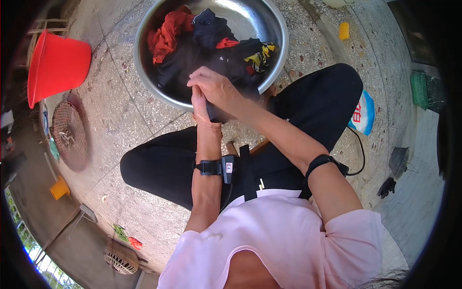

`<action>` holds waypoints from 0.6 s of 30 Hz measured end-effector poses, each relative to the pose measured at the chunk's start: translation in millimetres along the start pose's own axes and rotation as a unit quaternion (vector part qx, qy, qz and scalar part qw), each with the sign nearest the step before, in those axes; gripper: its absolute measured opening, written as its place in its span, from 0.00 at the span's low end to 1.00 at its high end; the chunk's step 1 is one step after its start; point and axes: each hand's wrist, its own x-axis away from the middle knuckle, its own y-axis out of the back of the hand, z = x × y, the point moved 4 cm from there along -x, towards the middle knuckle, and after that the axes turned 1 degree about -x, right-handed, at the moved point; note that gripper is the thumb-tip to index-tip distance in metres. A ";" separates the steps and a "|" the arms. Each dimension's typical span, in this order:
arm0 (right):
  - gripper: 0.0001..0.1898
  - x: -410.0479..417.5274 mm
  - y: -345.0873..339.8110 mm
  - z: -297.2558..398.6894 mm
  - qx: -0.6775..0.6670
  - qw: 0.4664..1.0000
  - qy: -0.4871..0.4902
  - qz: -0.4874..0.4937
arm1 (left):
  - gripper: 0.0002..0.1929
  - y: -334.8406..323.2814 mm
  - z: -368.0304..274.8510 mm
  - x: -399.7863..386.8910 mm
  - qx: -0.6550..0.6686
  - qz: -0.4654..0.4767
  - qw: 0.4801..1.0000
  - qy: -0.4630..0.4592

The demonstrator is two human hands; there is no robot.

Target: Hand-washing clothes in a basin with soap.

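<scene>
A wide metal basin (pixel 140 54) lies before me with a heap of wet-looking clothes in it: a red cloth (pixel 173 32), a dark navy cloth (pixel 211 29), black cloth and a yellow-patterned piece (pixel 258 59). Over its near rim my left hand (pixel 200 104) and my right hand (pixel 218 88) are pressed together, the right fingers lying over the left fingertips. Dark cloth (pixel 216 113) is bunched between the palms and runs down over the rim beneath the right wrist. The inner fingers of both hands are partly hidden.
On the left are a red plastic bucket (pixel 65 65), a round mesh basket (pixel 70 135) and a yellow scoop (pixel 60 188). A woven basket (pixel 121 256) lies lower left. A yellow block (pixel 344 30) and a blue-white printed bag (pixel 364 113) rest on the right floor. A black cable (pixel 364 155) curves beside my knee.
</scene>
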 end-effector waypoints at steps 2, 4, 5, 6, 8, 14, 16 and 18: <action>0.07 -12.0 13.6 -29.0 0.095 0.994 0.023 -0.050 | 0.17 -18.2 23.8 3.2 -0.116 -0.189 0.975 0.016; 0.06 -18.8 22.1 -38.4 0.124 0.985 -0.104 -0.066 | 0.16 -37.3 32.7 7.0 -0.147 -0.208 0.966 0.046; 0.06 -19.6 19.6 -38.0 0.123 0.984 -0.106 -0.071 | 0.16 -35.5 32.6 8.0 -0.142 -0.206 0.966 0.064; 0.06 -25.0 20.5 -42.8 0.112 0.980 -0.134 -0.095 | 0.16 -35.3 33.7 6.3 -0.147 -0.202 0.966 0.068; 0.05 -21.2 25.5 -46.9 0.069 0.969 -0.177 -0.159 | 0.16 -27.6 32.8 9.4 -0.176 -0.269 0.946 0.052; 0.03 44.8 -12.3 23.7 -0.027 0.999 0.033 -0.008 | 0.16 7.5 14.1 47.1 -0.024 -0.185 0.981 0.044; 0.04 36.0 -16.4 -2.1 -0.024 0.995 -0.091 -0.041 | 0.16 3.7 10.5 47.0 -0.089 -0.218 0.972 0.022; 0.06 32.8 -16.7 -45.3 -0.073 0.956 -0.274 -0.080 | 0.15 -5.0 9.2 45.7 -0.157 -0.327 0.932 -0.013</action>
